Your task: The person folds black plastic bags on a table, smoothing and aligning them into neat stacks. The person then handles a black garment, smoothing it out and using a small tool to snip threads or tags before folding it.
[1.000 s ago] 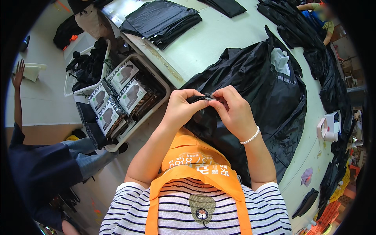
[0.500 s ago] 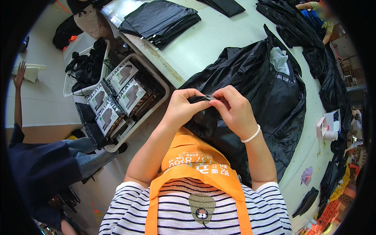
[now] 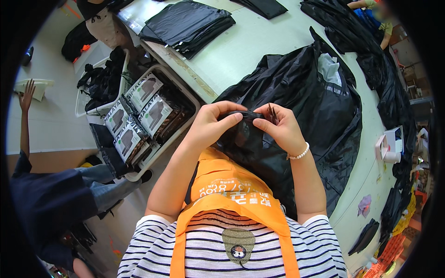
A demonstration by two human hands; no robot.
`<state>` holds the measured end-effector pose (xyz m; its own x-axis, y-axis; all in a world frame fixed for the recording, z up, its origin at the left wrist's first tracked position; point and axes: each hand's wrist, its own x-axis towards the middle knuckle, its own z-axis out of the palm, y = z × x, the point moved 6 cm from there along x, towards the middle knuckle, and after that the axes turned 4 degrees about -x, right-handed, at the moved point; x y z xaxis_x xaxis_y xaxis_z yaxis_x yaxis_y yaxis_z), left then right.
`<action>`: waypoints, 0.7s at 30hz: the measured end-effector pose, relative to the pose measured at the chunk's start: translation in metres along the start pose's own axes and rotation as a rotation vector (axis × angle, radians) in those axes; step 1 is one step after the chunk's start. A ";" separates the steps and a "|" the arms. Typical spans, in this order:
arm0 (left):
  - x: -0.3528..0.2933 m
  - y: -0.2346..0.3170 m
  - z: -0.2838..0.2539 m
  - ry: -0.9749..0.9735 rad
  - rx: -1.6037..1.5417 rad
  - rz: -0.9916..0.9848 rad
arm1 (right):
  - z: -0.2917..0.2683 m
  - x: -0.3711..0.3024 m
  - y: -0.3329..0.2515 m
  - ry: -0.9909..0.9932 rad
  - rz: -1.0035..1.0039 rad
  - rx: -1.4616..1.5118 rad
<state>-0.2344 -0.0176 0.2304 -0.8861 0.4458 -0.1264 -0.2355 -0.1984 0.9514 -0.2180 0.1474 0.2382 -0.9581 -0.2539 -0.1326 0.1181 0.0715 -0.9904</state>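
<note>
A large piece of black shiny fabric [image 3: 301, 106] lies crumpled on the table in front of me, its near part hanging toward my apron. My left hand [image 3: 211, 125] pinches a narrow folded edge of it between thumb and forefinger. On the other side of a short stretch, my right hand [image 3: 283, 131] pinches the same edge. A small dark tool with two thin points, like thread snips [image 3: 272, 112], sticks up from the fingers of my right hand; its handle is hidden. A pale grey patch [image 3: 329, 69] shows on the fabric's far part.
Flat black stacks [image 3: 187, 25] lie at the table's far left. A crate [image 3: 197, 99] of packaged goods stands left, beside a white basket [image 3: 125, 78] of black cloth. A person [image 3: 55, 194] is at left, another at far right. A white box [image 3: 393, 143] sits right.
My hands have drawn slightly apart, uncovering the pinched black edge between them. The pointed tool now shows upright in my right hand.
</note>
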 end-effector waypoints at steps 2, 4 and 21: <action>0.000 -0.004 -0.005 0.007 0.101 -0.090 | -0.001 -0.002 -0.005 0.037 -0.036 -0.048; -0.001 -0.007 -0.008 0.050 0.071 -0.117 | 0.000 -0.005 -0.012 0.111 -0.105 -0.143; -0.007 0.016 0.009 0.080 0.504 0.223 | 0.007 -0.003 -0.026 0.214 -0.286 -0.413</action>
<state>-0.2284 -0.0165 0.2489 -0.9248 0.3694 0.0915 0.1640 0.1701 0.9717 -0.2159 0.1399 0.2637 -0.9738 -0.1194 0.1935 -0.2259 0.4118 -0.8828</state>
